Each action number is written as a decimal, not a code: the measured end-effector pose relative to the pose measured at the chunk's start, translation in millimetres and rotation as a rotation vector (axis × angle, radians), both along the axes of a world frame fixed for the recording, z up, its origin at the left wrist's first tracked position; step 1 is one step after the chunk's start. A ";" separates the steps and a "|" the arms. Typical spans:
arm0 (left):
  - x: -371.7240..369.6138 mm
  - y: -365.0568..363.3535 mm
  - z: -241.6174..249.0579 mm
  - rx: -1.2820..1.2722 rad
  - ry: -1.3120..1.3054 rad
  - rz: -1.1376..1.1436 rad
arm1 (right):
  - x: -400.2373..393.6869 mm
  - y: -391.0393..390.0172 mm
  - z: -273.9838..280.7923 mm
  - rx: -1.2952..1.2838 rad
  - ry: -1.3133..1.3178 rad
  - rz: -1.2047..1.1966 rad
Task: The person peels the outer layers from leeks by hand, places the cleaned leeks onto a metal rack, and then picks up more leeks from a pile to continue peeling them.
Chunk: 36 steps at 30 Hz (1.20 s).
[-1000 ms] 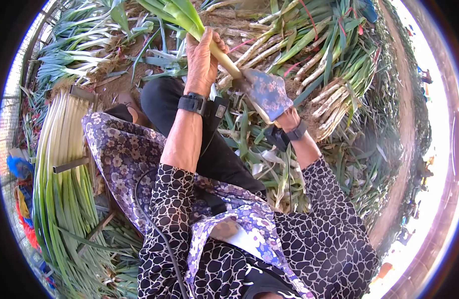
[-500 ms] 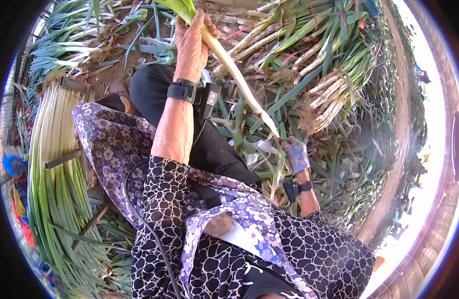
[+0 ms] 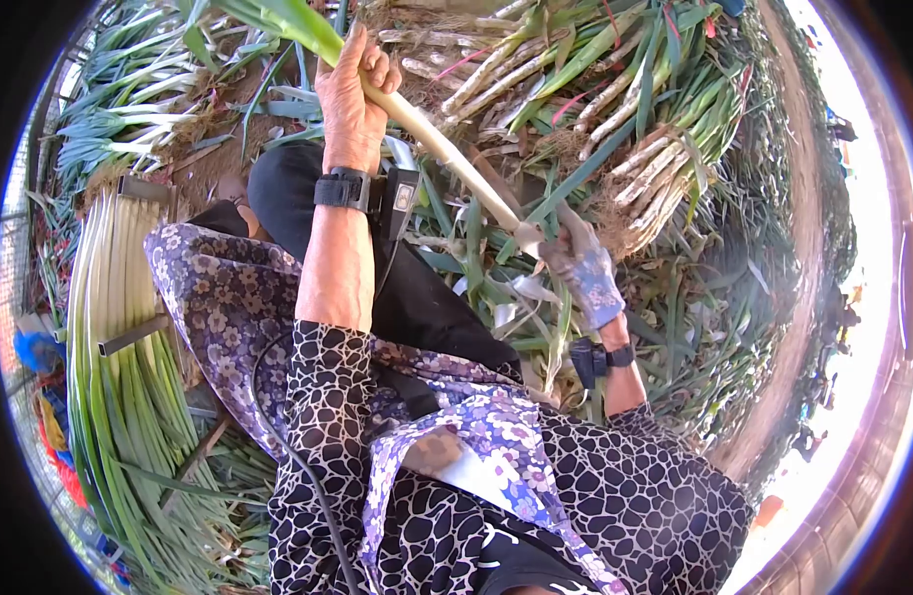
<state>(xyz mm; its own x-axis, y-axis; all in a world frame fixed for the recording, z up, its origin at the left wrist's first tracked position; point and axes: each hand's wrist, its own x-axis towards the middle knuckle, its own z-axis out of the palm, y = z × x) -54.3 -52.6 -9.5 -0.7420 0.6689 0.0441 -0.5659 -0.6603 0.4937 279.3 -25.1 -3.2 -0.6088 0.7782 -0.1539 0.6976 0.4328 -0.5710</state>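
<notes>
My bare left hand (image 3: 354,104) is closed around a long green onion (image 3: 447,149), near where the white stalk turns to green leaf. The stalk slants down to the right, and its lower end meets my gloved right hand (image 3: 580,263). The fingers of that hand are bent around the lower tip, partly hiding it. A pale peeled strip (image 3: 558,342) hangs or lies just below the right hand, above a litter of loose leaves (image 3: 476,263).
Trimmed green onions (image 3: 114,297) lie stacked in a metal-barred rack (image 3: 134,334) at left. More cleaned stalks (image 3: 129,124) lie upper left. Unpeeled rooted onions (image 3: 655,188) are heaped upper right. A dark-trousered knee (image 3: 288,188) is beside the left forearm.
My left hand has moved left and slightly down with the green onion. My right hand has risen from below the tip to its lower end.
</notes>
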 end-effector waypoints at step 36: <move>10.8 -3.7 10.2 -0.212 0.028 -0.053 | 63.4 -6.7 -178.2 0.475 -0.034 0.477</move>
